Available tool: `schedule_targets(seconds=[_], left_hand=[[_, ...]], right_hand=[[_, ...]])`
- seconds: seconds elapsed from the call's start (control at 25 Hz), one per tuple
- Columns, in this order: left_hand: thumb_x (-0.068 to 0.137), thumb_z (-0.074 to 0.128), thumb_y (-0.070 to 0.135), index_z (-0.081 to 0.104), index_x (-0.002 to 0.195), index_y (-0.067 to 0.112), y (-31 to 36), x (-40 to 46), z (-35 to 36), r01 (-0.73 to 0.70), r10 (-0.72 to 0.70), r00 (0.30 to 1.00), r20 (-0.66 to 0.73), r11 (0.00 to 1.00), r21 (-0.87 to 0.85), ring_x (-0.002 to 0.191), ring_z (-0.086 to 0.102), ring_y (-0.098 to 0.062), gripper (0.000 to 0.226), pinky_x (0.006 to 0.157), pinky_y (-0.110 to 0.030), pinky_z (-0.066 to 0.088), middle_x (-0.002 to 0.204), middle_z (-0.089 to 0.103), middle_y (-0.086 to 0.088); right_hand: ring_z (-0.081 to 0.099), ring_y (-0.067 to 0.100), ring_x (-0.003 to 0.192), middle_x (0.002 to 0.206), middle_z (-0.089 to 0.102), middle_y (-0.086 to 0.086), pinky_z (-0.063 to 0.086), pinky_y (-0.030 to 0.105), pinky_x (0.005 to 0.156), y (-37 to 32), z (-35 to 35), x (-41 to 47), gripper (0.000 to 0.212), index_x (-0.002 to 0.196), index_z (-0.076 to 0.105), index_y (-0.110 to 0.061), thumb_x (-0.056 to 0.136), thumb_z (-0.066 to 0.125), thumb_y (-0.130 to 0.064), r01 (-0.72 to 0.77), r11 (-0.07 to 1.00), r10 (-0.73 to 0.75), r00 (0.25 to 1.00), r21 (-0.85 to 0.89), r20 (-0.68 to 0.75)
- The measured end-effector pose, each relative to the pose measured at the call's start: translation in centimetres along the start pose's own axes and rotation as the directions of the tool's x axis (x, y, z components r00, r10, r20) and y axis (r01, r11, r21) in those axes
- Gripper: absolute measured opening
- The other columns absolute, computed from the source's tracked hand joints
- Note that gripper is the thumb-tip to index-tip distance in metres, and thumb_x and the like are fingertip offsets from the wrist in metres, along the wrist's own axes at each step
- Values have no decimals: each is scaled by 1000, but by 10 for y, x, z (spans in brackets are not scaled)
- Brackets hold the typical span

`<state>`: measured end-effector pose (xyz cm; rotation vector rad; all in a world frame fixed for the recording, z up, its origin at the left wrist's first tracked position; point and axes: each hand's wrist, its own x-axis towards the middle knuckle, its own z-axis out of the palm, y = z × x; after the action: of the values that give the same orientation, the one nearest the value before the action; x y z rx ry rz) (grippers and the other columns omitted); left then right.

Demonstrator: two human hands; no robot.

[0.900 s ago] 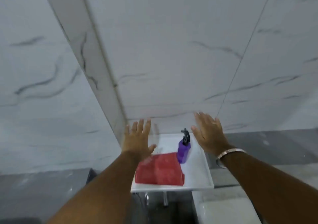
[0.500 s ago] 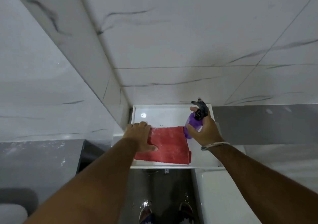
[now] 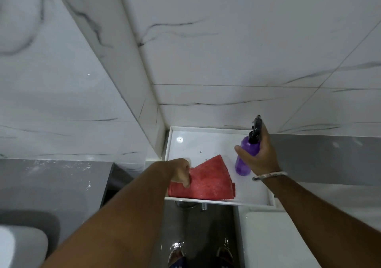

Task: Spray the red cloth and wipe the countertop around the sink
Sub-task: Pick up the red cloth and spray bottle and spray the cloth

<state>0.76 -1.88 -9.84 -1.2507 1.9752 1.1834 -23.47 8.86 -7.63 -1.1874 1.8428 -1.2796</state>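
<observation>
Red cloth (image 3: 208, 182) | left hand (image 3: 180, 172) pinching | right hand (image 3: 259, 156) gripping spray bottle (image 3: 246, 156)

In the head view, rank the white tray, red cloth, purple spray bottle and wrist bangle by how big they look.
1. White tray, largest.
2. Red cloth, covering part of the tray.
3. Purple spray bottle, lifted nearer the camera, so perhaps flattered.
4. Bangle, smallest.
</observation>
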Motion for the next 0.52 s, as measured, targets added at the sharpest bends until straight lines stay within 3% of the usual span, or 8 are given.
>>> schedule_targets(seconds=[0.12, 0.28, 0.44, 0.52], left_hand=[[77, 82, 12, 62, 113, 20, 19, -31, -27, 3, -7, 1000, -30, 992, -130, 85, 61, -16, 42, 66, -27, 52, 99, 62, 2], [79, 75, -3, 66, 108, 26, 64, -102, -93, -175, 126, 972, -199, 953, -247, 96, 67, -25, 42, 78, -35, 56, 106, 69, -5], [84, 71, -11, 67, 120, 3, 99, -166, -157, -331, 213, 889, -406, 911, -246, 93, 64, -26, 39, 90, -42, 54, 105, 69, -12], [87, 72, -4, 68, 117, -2, 112, -195, -189, -382, 229, 836, -499, 895, -230, 94, 66, -30, 30, 98, -50, 52, 108, 71, -19]], right_hand=[[66, 11, 90, 102, 69, -11, 56, 18, 70, -22, -19, -3, 73, 138, 47, -22, 74, 83, -10, -43, 992, 32, 994, 116, 101], [67, 22, 80, 80, 74, -4, 56, 32, 69, -72, -42, -5, 51, 113, 60, -21, 73, 75, 6, -44, 982, -23, 937, 184, 349], [69, 27, 70, 79, 68, 7, 57, 39, 71, -124, -42, -9, 44, 112, 66, -23, 70, 80, -27, -89, 941, -60, 906, 326, 419], [68, 27, 67, 76, 68, 9, 57, 39, 68, -152, -40, -6, 34, 101, 68, -25, 69, 78, -31, -74, 930, -90, 904, 361, 417]])
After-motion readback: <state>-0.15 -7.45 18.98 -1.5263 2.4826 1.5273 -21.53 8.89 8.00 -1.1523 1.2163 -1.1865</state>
